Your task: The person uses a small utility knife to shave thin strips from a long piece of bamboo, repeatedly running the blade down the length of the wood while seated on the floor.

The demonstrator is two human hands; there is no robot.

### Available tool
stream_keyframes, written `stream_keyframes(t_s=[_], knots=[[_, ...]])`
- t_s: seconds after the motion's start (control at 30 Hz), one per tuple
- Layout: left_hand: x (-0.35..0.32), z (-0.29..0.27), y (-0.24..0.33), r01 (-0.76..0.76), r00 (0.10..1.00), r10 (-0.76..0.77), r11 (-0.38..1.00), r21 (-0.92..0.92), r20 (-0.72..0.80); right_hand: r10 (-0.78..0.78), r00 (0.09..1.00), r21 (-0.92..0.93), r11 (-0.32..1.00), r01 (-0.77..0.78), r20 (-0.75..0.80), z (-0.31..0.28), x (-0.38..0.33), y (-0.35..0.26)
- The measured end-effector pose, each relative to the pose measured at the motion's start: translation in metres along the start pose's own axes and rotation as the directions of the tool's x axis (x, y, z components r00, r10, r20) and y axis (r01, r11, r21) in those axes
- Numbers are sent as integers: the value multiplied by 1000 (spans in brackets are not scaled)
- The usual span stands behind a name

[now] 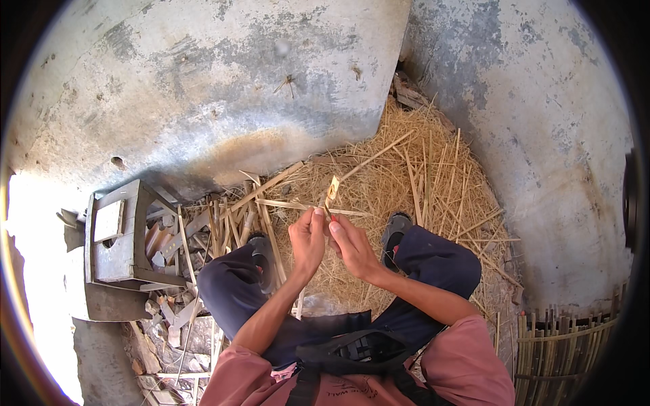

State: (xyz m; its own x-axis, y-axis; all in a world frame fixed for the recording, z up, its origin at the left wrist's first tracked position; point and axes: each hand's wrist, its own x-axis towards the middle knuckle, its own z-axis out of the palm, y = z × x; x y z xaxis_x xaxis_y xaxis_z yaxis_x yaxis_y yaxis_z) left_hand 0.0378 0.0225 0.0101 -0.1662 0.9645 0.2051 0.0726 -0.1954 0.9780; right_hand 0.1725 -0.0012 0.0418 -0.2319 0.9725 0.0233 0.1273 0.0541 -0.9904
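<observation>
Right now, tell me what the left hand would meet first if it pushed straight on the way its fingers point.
The left hand points up and slightly right, at the thin bamboo strip pinched between both hands. Past that, probably the loose bamboo sliver and the straw pile below, though depth is unclear.

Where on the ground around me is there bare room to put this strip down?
The left hand and right hand pinch a thin pale bamboo strip. Barest spot: the grey concrete floor at lower left, below the small grey wooden stool. Crowded: the straw-coloured shavings heap ahead and the split bamboo offcuts beside the stool.
</observation>
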Motion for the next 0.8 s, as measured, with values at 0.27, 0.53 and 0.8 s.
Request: stream_keyframes(t_s=[0.27,0.53,0.8], knots=[[-3,-2,-1,-77,996,83,984,158,-28,-36,998,13,999,36,-50,8,-5,-2],[-3,-2,9,-146,986,160,970,197,-55,-11,998,34,999,13,-67,8,-4,-1],[-4,-3,5,-81,996,87,984,161,-28,-3,1000,104,995,5,-18,5,0,12]])
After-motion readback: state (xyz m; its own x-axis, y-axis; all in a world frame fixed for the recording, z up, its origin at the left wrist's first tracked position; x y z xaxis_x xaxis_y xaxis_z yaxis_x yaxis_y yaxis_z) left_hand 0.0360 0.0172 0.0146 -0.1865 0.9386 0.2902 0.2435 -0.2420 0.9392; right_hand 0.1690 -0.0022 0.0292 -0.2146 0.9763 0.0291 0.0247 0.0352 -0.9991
